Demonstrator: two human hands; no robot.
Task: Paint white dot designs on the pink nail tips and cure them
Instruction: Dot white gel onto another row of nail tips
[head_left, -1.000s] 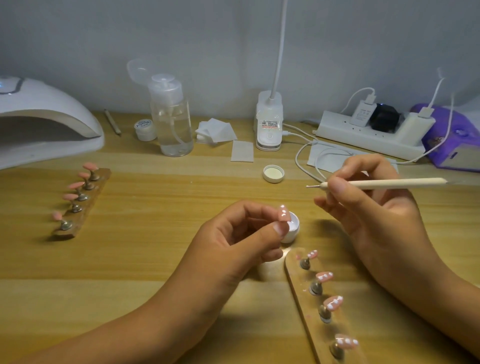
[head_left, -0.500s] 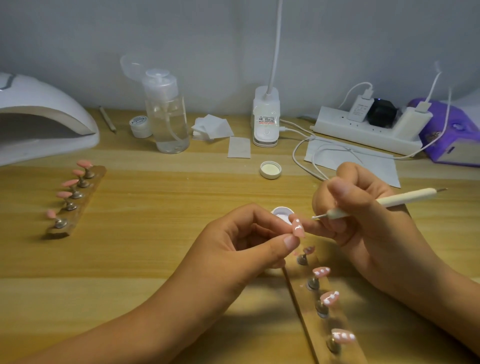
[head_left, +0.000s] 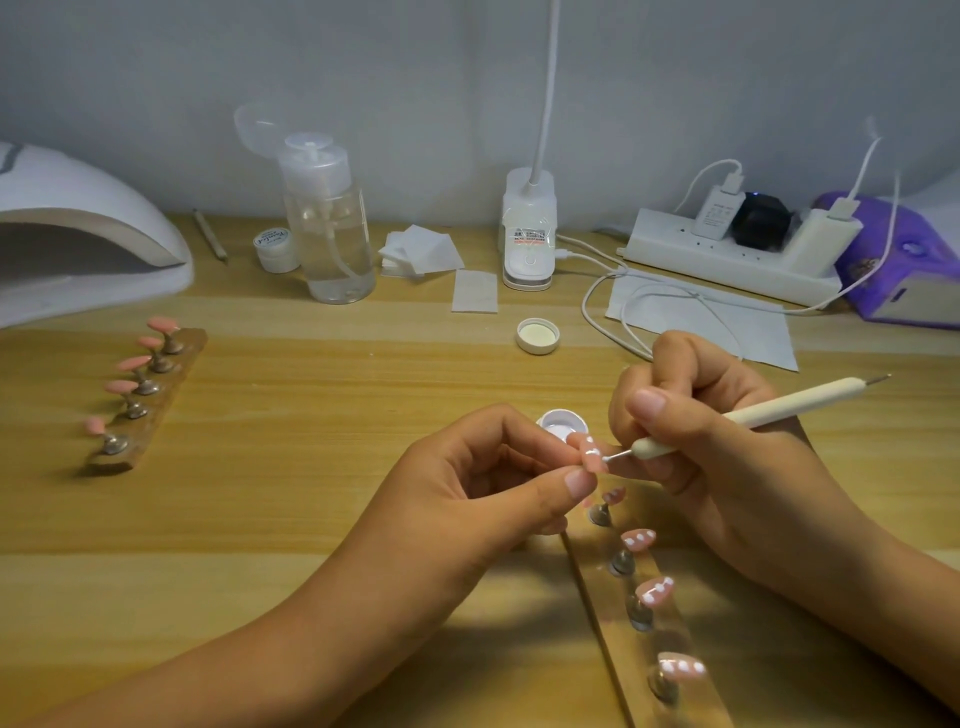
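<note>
We pinch the tip between thumb and forefinger of our left grip, clear of the bench and near the pot, face up for dotting. Our right grip clamps the tool pen-style, its point touching the tip.

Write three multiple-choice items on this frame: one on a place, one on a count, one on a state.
1. Where does the white curing lamp stand? A far left; B far right; C centre front.
2. How many plain pink tips sit on the left holder? A three; B five; C seven.
3. The dotting tool tip is: A raised clear; B laid flat; C touching the nail tip pinched by the left hand.
Key: 1 A, it sits at the left edge; 2 B, five stands each bear one; 3 C, the right hand holds its point on it.
</note>
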